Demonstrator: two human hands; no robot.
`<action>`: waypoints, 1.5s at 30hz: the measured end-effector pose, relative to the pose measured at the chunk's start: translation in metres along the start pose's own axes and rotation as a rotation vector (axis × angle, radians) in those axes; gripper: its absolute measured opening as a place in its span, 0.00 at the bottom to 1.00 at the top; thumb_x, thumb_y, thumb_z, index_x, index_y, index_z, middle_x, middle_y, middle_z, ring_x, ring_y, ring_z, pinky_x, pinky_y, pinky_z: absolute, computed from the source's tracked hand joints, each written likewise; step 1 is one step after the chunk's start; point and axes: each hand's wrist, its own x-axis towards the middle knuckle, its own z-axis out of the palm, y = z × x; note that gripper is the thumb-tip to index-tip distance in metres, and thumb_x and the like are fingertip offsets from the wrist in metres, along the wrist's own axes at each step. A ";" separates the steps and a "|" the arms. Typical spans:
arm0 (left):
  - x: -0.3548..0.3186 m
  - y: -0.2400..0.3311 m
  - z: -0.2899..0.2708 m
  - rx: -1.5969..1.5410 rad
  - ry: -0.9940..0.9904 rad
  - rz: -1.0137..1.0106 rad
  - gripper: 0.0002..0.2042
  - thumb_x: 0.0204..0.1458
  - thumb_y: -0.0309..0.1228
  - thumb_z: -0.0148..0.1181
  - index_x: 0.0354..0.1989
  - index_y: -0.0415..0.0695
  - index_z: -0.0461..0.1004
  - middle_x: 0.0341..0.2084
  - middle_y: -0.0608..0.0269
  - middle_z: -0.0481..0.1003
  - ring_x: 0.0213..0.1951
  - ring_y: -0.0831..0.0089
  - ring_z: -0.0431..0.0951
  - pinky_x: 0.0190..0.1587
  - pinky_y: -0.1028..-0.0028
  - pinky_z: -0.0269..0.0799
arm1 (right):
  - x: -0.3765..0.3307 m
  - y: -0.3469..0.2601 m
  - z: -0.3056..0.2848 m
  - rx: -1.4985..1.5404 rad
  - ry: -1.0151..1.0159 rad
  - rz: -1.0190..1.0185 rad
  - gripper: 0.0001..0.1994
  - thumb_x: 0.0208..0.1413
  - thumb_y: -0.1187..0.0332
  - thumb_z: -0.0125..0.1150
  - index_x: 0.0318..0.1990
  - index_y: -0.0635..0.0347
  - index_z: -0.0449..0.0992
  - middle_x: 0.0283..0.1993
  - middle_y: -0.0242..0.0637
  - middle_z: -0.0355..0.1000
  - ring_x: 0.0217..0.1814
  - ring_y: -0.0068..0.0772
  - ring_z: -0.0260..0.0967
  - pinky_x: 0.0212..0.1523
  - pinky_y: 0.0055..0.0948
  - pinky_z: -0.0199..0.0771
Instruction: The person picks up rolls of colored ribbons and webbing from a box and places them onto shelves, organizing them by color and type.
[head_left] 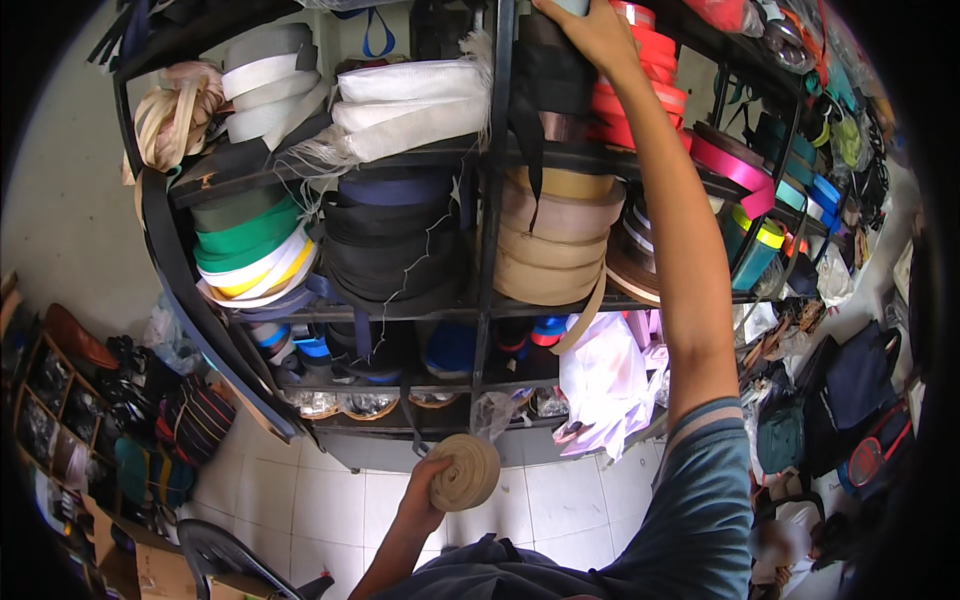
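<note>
The person's left hand is closed around the side of a beige webbing roll, holding it above the white tiled floor with its coiled face turned up. The roll is clear of the black shelf rack, so its removal, or its keeping off the shelves, looks settled for now.

The right hand reaches up to the top of the rack, at a pale grey-blue roll or spool above a stack of black webbing rolls and just beside the red ribbon rolls. The upper edge of the view crops the fingers, so whether they grip that piece or only rest against it cannot be told.

That upper part of the work seems unfinished, since nothing there is visibly lifted free. The beige roll is not placed anywhere yet. Below the right forearm, a stack of tan webbing rolls sits on the middle shelf, one loose end hanging over the edge.
</note>
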 end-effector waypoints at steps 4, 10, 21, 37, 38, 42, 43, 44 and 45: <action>0.000 0.005 0.003 0.024 0.037 0.046 0.22 0.53 0.34 0.52 0.54 0.37 0.64 0.47 0.52 0.73 0.49 0.63 0.75 0.52 0.64 0.72 | -0.013 0.002 -0.014 0.018 0.221 -0.233 0.40 0.46 0.49 0.63 0.61 0.68 0.57 0.56 0.60 0.63 0.61 0.53 0.61 0.60 0.41 0.60; 0.014 0.026 0.031 -0.089 -0.055 0.136 0.24 0.56 0.35 0.49 0.60 0.41 0.59 0.55 0.56 0.67 0.57 0.65 0.68 0.61 0.65 0.62 | -0.196 0.002 -0.048 0.283 -0.140 -0.351 0.32 0.43 0.65 0.70 0.57 0.63 0.64 0.51 0.42 0.68 0.54 0.39 0.66 0.55 0.31 0.64; 0.033 0.064 0.105 0.146 -0.343 0.245 0.31 0.56 0.39 0.47 0.66 0.42 0.48 0.62 0.57 0.56 0.64 0.65 0.55 0.65 0.63 0.48 | -0.354 -0.006 -0.097 0.673 -0.784 0.128 0.47 0.26 0.69 0.79 0.61 0.57 0.59 0.66 0.46 0.53 0.69 0.43 0.50 0.66 0.39 0.53; 0.173 0.238 0.373 1.180 0.138 2.112 0.36 0.41 0.44 0.68 0.56 0.40 0.60 0.52 0.35 0.60 0.50 0.40 0.65 0.52 0.55 0.65 | -0.217 0.033 -0.094 0.857 -0.055 0.219 0.35 0.42 0.73 0.69 0.58 0.62 0.58 0.54 0.44 0.62 0.57 0.34 0.61 0.57 0.30 0.61; 0.181 0.242 0.382 1.187 0.265 2.179 0.37 0.40 0.45 0.68 0.57 0.41 0.59 0.52 0.34 0.59 0.51 0.39 0.65 0.51 0.55 0.66 | -0.210 0.035 -0.091 0.849 -0.037 0.200 0.35 0.42 0.72 0.69 0.58 0.62 0.58 0.52 0.44 0.63 0.55 0.34 0.63 0.56 0.30 0.62; 0.175 0.252 0.401 1.437 0.493 1.976 0.40 0.40 0.43 0.67 0.60 0.38 0.57 0.43 0.37 0.69 0.48 0.45 0.70 0.48 0.54 0.69 | -0.178 0.038 -0.084 0.775 0.010 0.144 0.36 0.40 0.66 0.72 0.57 0.63 0.59 0.47 0.46 0.68 0.48 0.34 0.68 0.51 0.30 0.67; 0.175 0.256 0.405 1.544 0.507 1.814 0.42 0.38 0.46 0.68 0.61 0.42 0.56 0.48 0.37 0.65 0.50 0.44 0.68 0.50 0.54 0.68 | -0.166 0.042 -0.081 0.734 0.049 0.099 0.36 0.40 0.63 0.73 0.56 0.63 0.60 0.44 0.47 0.70 0.44 0.35 0.70 0.49 0.31 0.69; 0.176 0.260 0.410 1.643 0.521 1.647 0.44 0.37 0.50 0.69 0.62 0.46 0.55 0.52 0.37 0.62 0.53 0.43 0.67 0.52 0.54 0.68 | -0.156 0.044 -0.082 0.717 0.071 0.114 0.36 0.40 0.62 0.72 0.56 0.63 0.61 0.45 0.48 0.70 0.45 0.35 0.69 0.49 0.31 0.68; 0.178 0.260 0.415 1.658 0.567 1.607 0.44 0.34 0.52 0.69 0.61 0.51 0.56 0.51 0.36 0.62 0.51 0.39 0.68 0.49 0.53 0.70 | -0.145 0.043 -0.089 0.692 0.091 0.125 0.35 0.40 0.62 0.72 0.56 0.63 0.61 0.46 0.49 0.70 0.46 0.35 0.69 0.49 0.31 0.68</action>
